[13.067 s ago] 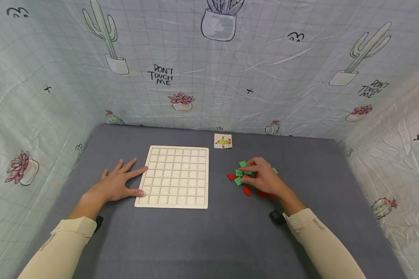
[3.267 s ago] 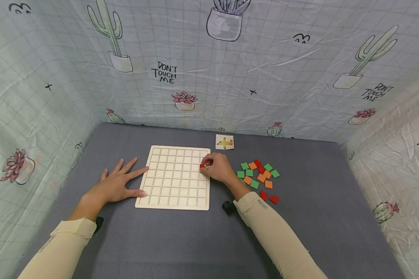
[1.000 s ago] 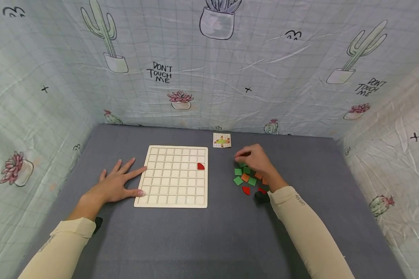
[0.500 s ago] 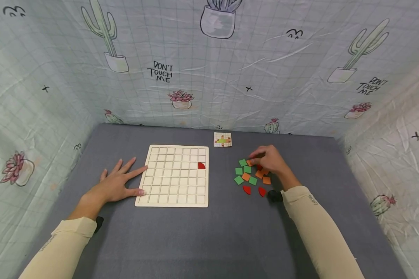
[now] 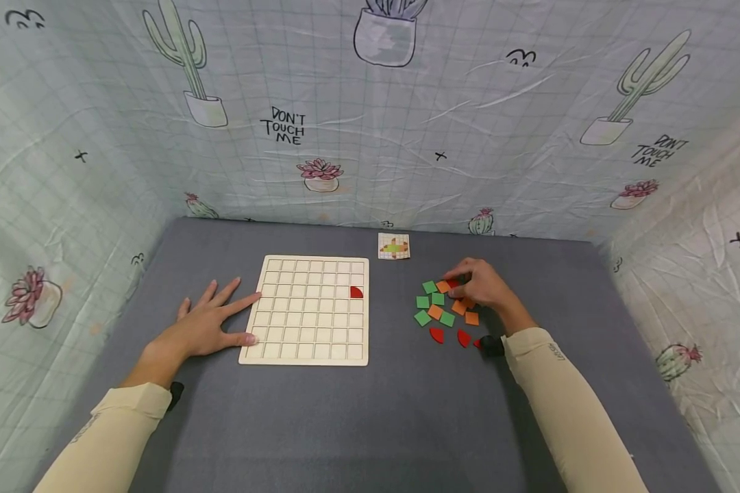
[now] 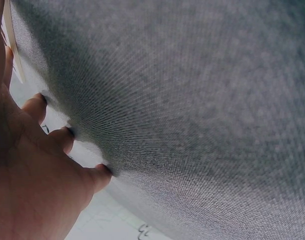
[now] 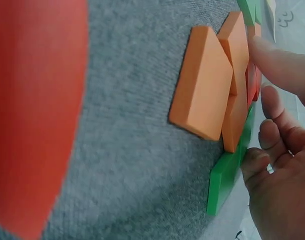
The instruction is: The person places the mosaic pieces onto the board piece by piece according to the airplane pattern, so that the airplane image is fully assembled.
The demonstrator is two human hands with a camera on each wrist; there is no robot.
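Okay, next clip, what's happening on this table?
A person is working with a wooden grid board and a loose pile of coloured tiles on a grey table. The left hand lies flat, fingertips touching the board's left edge. The right hand is at the pile of green, orange and red tiles, fingers on a red piece; whether it has a grip is unclear. One red quarter-round tile sits in the board's right column. A small pattern card lies beyond the board.

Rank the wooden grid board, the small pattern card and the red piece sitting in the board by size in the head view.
1. Wooden grid board, by far the largest.
2. Pattern card, lying farther from the camera, yet clearly bigger than one board cell.
3. Red piece, filling a single cell.
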